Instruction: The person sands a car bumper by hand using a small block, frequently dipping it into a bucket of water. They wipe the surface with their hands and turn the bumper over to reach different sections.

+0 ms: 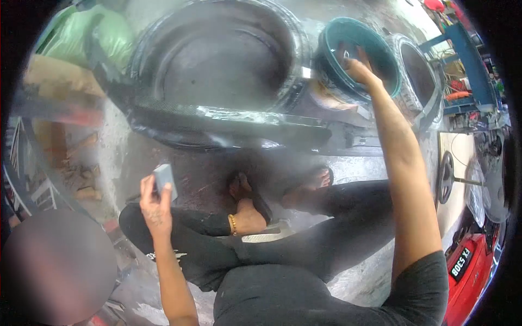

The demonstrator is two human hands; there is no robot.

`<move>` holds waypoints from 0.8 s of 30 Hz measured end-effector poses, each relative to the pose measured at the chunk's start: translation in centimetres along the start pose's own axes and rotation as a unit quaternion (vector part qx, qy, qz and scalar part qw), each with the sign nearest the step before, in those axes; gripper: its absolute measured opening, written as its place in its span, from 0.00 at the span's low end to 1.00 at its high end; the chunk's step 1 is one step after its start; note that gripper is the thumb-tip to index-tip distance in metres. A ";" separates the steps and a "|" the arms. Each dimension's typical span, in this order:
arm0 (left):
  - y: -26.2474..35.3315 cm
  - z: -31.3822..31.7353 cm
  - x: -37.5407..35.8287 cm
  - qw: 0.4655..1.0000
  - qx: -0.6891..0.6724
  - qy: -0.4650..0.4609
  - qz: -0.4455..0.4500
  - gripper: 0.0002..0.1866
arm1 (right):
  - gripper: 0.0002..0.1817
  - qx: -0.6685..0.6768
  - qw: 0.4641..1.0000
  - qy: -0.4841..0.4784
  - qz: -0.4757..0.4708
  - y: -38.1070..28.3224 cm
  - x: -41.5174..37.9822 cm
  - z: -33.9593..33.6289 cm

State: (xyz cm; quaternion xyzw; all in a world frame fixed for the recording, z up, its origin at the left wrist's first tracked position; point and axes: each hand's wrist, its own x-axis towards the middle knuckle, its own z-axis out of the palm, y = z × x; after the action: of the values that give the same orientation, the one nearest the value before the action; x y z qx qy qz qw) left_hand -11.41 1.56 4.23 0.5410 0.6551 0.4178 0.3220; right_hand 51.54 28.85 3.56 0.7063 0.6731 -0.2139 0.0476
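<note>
My left hand (156, 206) is closed around a small grey rectangular block (165, 182), held upright between thumb and fingers above my left knee. Stretched forward, my right hand (359, 69) reaches down inside a dark green bucket (399, 81); its fingers are dim and blurred there, and I cannot tell whether they hold anything. A long, curved black panel (217, 120) with a woven-looking, glossy wet surface lies between my hands and the bucket. It rests across the near side of a large round black tub (217, 70).
A tyre (418, 70) stands right of the bucket, near a blue metal stand (473, 65). Green plastic bags (92, 38) and cardboard (60, 73) are at the far left. A red car part with a number plate (461, 263) sits at the lower right. My sandalled feet are below the panel.
</note>
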 end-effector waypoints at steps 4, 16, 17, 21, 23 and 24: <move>0.0 1.1 0.3 0.999 0.013 -0.018 -0.039 0.19 | 0.32 0.112 0.963 -0.144 0.200 -0.2 0.0 1.4; 3.9 8.7 1.3 0.992 -0.032 -0.121 0.025 0.18 | 0.23 0.249 0.941 0.221 -0.070 1.9 -3.4 -4.8; 3.3 9.6 1.1 0.991 -0.031 -0.118 0.047 0.19 | 0.24 0.272 0.939 0.190 -0.094 0.8 -4.4 -5.9; 3.5 12.6 -0.7 0.968 -0.136 -0.211 -0.030 0.18 | 0.24 0.246 0.948 0.193 -0.066 -8.0 -13.0 -7.4; 3.7 12.9 -2.0 0.950 -0.190 -0.242 -0.053 0.17 | 0.20 0.291 0.937 0.171 -0.090 -9.9 -14.9 -6.1; 3.2 13.2 -2.6 0.943 -0.213 -0.249 -0.050 0.17 | 0.18 0.303 0.937 0.146 -0.098 -10.9 -15.9 -5.3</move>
State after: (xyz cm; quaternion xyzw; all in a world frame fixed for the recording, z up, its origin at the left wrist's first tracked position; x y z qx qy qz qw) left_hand 2.02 1.89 1.17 0.5129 0.4759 0.3825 0.6035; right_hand 42.24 16.96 16.59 0.6415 0.6418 -0.3055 -0.2885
